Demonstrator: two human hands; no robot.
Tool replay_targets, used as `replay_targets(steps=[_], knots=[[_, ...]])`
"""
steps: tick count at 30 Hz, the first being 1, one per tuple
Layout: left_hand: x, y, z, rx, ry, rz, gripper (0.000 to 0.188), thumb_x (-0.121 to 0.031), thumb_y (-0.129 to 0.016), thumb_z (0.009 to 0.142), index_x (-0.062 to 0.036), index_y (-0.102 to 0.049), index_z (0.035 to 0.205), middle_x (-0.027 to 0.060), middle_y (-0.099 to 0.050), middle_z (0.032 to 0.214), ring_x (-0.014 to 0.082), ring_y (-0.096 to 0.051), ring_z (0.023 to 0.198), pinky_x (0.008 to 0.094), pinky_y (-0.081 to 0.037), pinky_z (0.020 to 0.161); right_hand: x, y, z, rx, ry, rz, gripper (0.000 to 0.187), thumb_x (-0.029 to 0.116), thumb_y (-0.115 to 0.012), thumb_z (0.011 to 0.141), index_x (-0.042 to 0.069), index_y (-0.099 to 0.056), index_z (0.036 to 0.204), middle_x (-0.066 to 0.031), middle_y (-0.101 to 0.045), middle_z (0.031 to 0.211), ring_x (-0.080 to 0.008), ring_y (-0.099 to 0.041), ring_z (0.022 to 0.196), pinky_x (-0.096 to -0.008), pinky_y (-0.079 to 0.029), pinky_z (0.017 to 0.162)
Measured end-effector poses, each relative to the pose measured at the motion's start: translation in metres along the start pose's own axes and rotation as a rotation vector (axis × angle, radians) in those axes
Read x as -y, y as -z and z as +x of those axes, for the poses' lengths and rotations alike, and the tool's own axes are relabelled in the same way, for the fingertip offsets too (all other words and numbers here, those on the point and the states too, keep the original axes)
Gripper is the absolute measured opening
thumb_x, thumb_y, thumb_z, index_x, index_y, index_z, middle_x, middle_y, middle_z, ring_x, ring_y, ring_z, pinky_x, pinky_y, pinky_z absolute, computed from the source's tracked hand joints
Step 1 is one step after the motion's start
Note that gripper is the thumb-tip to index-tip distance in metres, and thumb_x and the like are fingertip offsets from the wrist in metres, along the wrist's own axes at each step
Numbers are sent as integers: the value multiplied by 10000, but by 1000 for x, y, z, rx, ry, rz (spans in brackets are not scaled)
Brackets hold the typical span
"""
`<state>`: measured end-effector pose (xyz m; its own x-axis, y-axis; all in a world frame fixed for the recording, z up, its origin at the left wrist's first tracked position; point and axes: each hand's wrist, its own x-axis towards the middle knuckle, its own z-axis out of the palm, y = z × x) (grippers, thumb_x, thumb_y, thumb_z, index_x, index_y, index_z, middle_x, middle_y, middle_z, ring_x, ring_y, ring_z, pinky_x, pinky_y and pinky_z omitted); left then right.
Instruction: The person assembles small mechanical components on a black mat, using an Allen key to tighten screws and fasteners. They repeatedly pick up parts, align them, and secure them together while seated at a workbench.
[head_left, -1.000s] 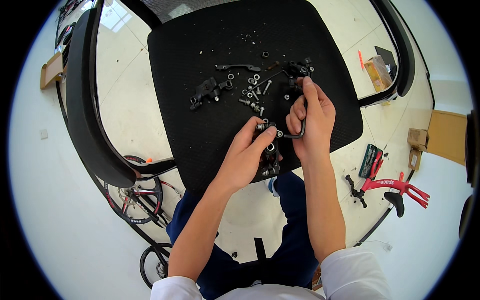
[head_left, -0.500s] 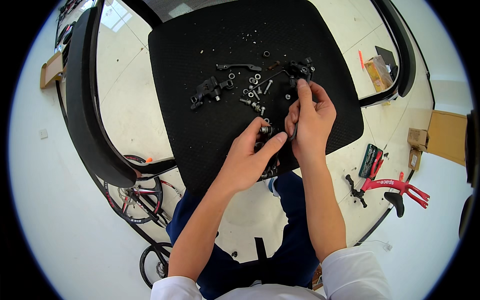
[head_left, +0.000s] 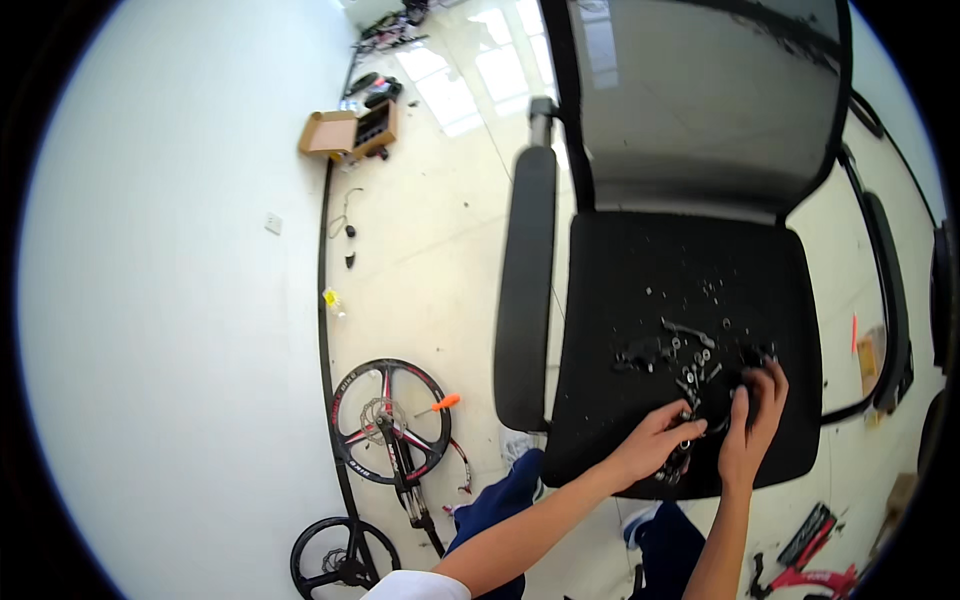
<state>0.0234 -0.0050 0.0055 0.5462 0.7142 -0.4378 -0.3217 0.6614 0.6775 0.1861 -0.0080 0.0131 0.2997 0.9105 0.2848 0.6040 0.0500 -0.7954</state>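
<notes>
Over the front of the black chair seat [head_left: 620, 430], my left hand [head_left: 655, 443] has its thumb and fingers closed around a black metal part with silver bolts [head_left: 678, 460]. My right hand [head_left: 752, 425] is beside it, fingers curled. A dark, thin, curved piece shows between the hands, too blurred to name. Just beyond my right fingertips lies a black brake caliper [head_left: 757, 355]; I cannot tell whether they touch it. Further left on the seat are a second black caliper [head_left: 642, 353], a black bracket [head_left: 688, 332] and several loose silver bolts and washers [head_left: 690, 378].
The chair has a mesh backrest [head_left: 700, 110] and a black armrest [head_left: 525, 290] on the left. On the floor are a spoked wheel [head_left: 392, 420] with an orange-handled screwdriver [head_left: 438, 405], an open cardboard box [head_left: 330, 135] and a red frame [head_left: 815, 580].
My view has swung left and up, so the chair and hands appear further right and lower. Both hands stay over the seat front; the left still holds the bolted part.
</notes>
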Motion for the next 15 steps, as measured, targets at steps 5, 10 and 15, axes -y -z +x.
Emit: replay_targets(steps=[5, 10, 15], knots=[[-5, 19, -4, -100, -51, -131, 185, -235, -608, 978, -70, -531, 943, 31, -567, 687, 133, -620, 579, 263, -485, 512, -3, 7, -9, 169, 22, -27, 184, 129, -543, 942, -19, -561, 1049, -183, -533, 1234, -318, -557, 1118, -371, -442, 916], [-22, 41, -9, -279, -214, -195, 211, -241, -637, 969, -61, -530, 991, 58, -589, 862, 153, -641, 631, 289, -522, 538, 20, 4, -28, 215, 57, -18, 227, -2, -633, 892, -7, -623, 1119, -120, -638, 791, -218, -620, 634, -304, -489, 598], [-21, 38, -1, -349, -262, -151, 210, -219, -654, 954, -75, -552, 1070, 46, -619, 857, 114, -603, 587, 261, -485, 489, 54, -5, -55, 359, 391, -105, 245, -8, -711, 795, 47, -633, 1021, -115, -630, 767, -306, -627, 629, -379, -512, 575]])
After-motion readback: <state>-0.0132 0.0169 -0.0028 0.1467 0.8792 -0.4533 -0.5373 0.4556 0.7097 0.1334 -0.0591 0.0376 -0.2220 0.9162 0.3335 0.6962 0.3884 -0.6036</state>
